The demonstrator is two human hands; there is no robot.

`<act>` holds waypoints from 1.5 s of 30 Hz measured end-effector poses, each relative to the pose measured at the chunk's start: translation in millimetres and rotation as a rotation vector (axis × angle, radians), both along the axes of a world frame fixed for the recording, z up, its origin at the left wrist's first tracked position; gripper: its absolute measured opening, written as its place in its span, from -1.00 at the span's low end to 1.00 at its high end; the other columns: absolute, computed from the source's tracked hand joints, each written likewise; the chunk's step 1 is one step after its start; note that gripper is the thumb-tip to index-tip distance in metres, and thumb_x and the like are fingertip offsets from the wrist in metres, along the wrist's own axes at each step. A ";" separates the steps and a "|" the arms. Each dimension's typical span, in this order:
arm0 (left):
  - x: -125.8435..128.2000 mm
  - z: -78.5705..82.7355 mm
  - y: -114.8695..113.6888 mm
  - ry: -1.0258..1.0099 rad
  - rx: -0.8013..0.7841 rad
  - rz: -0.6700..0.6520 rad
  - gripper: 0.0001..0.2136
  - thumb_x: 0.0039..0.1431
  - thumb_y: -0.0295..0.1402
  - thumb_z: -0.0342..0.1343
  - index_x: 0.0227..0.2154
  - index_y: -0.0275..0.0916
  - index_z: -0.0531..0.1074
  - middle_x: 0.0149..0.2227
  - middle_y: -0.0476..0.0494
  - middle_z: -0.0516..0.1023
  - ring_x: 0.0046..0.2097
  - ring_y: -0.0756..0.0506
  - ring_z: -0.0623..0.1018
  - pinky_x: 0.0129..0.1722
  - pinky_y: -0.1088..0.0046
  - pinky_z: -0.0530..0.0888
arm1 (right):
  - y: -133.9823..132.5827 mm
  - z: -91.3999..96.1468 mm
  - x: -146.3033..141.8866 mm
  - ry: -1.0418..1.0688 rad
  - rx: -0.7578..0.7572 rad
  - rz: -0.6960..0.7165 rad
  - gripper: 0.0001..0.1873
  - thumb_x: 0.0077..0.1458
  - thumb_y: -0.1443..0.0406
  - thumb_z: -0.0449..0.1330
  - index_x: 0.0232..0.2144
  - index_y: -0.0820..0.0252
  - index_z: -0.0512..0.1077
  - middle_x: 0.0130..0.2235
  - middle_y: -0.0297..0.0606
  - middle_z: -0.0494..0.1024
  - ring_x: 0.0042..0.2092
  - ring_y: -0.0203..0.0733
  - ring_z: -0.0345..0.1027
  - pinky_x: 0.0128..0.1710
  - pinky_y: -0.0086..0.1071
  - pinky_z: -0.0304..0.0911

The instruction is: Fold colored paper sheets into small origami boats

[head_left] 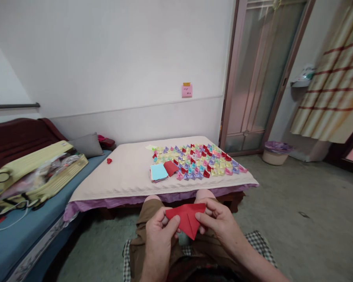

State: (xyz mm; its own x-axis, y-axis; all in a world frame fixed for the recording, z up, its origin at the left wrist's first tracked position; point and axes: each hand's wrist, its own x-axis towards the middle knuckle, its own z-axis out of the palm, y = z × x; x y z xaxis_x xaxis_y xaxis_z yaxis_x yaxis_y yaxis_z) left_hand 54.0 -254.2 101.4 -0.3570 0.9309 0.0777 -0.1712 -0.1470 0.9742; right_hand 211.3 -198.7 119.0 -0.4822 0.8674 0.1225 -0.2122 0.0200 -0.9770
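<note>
A folded red paper [187, 220] with a downward point sits between both my hands, above my lap. My left hand [160, 231] pinches its left edge with thumb and fingers. My right hand [220, 222] grips its right side, fingers closed on it. Ahead, on the low table [126, 176] covered by a cream cloth, lie several small folded paper pieces [198, 160] in many colours, laid out in rows. Beside them rests a stack of square paper [158, 172] with a light blue sheet on top, and a loose red sheet [171, 167].
A small red piece [109, 160] lies alone on the table's left side. A blue-covered bed [23, 231] with a yellow bag [32, 172] and grey pillow [86, 145] stands to the left. A bin [275, 152] sits by the glass door [261, 74]. Striped curtain at right.
</note>
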 end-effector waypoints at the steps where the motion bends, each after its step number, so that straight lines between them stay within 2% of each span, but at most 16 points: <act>1: -0.5 0.5 -0.9 0.022 0.009 -0.008 -0.82 -0.02 -0.27 0.23 -0.48 -0.31 0.47 -0.66 0.06 0.38 -0.61 0.08 0.31 -0.62 0.63 0.23 | -0.3 0.6 0.5 0.001 -0.002 -0.004 -0.81 0.00 0.23 0.25 -0.38 0.24 0.39 -0.63 -0.45 0.39 -0.60 -0.38 0.21 -0.55 -0.51 0.08; 4: 0.1 3.3 -3.6 0.030 0.022 0.007 -0.81 -0.02 -0.30 0.24 -0.36 -0.31 0.48 -0.62 0.04 0.42 -0.60 0.08 0.34 -0.60 0.62 0.27 | -0.7 1.7 0.6 0.017 -0.013 -0.010 -0.81 -0.02 0.24 0.26 -0.37 0.24 0.40 -0.63 -0.47 0.38 -0.61 -0.39 0.21 -0.55 -0.52 0.08; 7: 2.1 6.0 -5.7 0.012 0.023 0.063 -0.61 -0.03 -0.34 0.24 -0.09 -0.27 0.40 -0.59 0.07 0.42 -0.58 0.06 0.39 -0.56 0.61 0.32 | -0.9 2.1 -0.5 0.046 -0.046 -0.024 -0.73 -0.04 0.25 0.28 -0.26 0.20 0.38 -0.62 -0.50 0.38 -0.61 -0.38 0.23 -0.56 -0.52 0.09; 9: 2.9 6.4 -6.4 0.035 0.035 0.096 -0.56 -0.03 -0.35 0.24 -0.03 -0.25 0.37 -0.61 0.11 0.38 -0.55 0.04 0.42 -0.54 0.60 0.36 | -1.3 2.9 -1.1 0.053 -0.058 -0.041 -0.63 -0.05 0.26 0.29 -0.16 0.16 0.34 -0.63 -0.53 0.36 -0.62 -0.37 0.24 -0.58 -0.53 0.09; 15: 3.3 6.5 -5.9 0.063 0.044 0.119 -0.68 -0.07 -0.32 0.26 -0.21 -0.26 0.42 -0.53 0.06 0.43 -0.55 0.03 0.45 -0.54 0.56 0.40 | -2.1 5.2 -1.3 0.044 -0.014 -0.084 -0.54 -0.06 0.28 0.29 -0.09 0.15 0.27 -0.65 -0.56 0.34 -0.62 -0.38 0.23 -0.57 -0.52 0.09; 23: 3.8 7.8 -4.3 0.059 0.043 0.100 -0.70 -0.04 -0.34 0.23 -0.21 -0.24 0.36 -0.59 0.12 0.34 -0.55 0.02 0.45 -0.52 0.56 0.39 | -1.0 1.8 -1.9 0.055 0.006 -0.076 -0.59 -0.06 0.26 0.30 -0.13 0.16 0.30 -0.61 -0.53 0.34 -0.60 -0.39 0.23 -0.59 -0.52 0.11; 33: 3.2 5.8 -4.4 0.031 0.005 0.073 -0.68 -0.06 -0.31 0.25 -0.24 -0.25 0.32 -0.52 0.00 0.49 -0.56 0.03 0.43 -0.54 0.57 0.35 | -1.1 5.1 -1.7 0.031 -0.015 -0.053 -0.61 -0.08 0.25 0.31 -0.22 0.15 0.25 -0.60 -0.54 0.36 -0.60 -0.41 0.21 -0.60 -0.54 0.11; 45: 2.0 8.7 -2.3 0.053 0.022 0.015 -0.80 -0.05 -0.32 0.24 -0.38 -0.27 0.38 -0.60 0.00 0.49 -0.58 0.03 0.44 -0.57 0.59 0.37 | -0.1 3.5 -2.2 0.021 -0.021 -0.043 -0.63 -0.10 0.25 0.31 -0.25 0.18 0.27 -0.61 -0.52 0.39 -0.61 -0.40 0.22 -0.58 -0.52 0.12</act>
